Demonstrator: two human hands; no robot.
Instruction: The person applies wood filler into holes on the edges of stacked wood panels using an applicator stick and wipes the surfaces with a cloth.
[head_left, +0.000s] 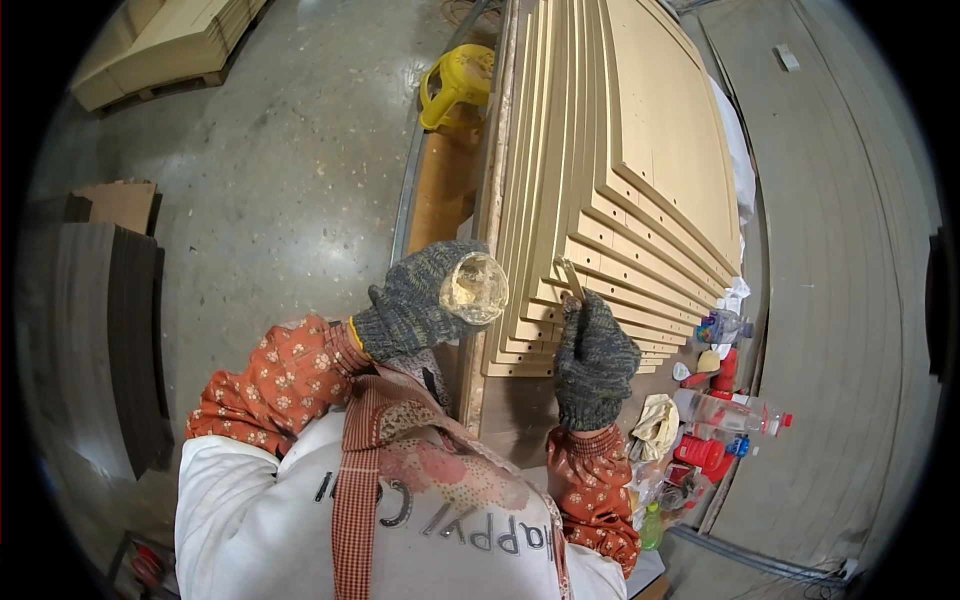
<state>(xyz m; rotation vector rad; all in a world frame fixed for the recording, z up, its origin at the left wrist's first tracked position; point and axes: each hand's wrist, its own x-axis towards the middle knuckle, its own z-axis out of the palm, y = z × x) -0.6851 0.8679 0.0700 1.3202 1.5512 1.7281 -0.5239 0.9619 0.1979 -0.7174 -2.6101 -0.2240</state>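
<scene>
My left hand [410,300], in a grey knitted glove, is closed round a round clear cup [474,288] with yellowish-gold residue inside. The cup is held just off the left side of a stack of beige-gold panels [665,110]. The panels lie fanned like steps, with small dark holes along their near edges. My right hand [597,350], gloved the same way, pinches a slim gold-coloured stick-like tool [572,280]. That tool points up and away over the left part of the stepped edges. Whether its tip touches a panel I cannot tell.
Plastic bottles [730,410], red containers [704,451] and a crumpled cloth [656,425] crowd the bench's right side. A yellow plastic stool [460,80] stands beyond its left edge. Grey boards [100,340] and a pallet of beige panels [165,55] stand on the floor at left.
</scene>
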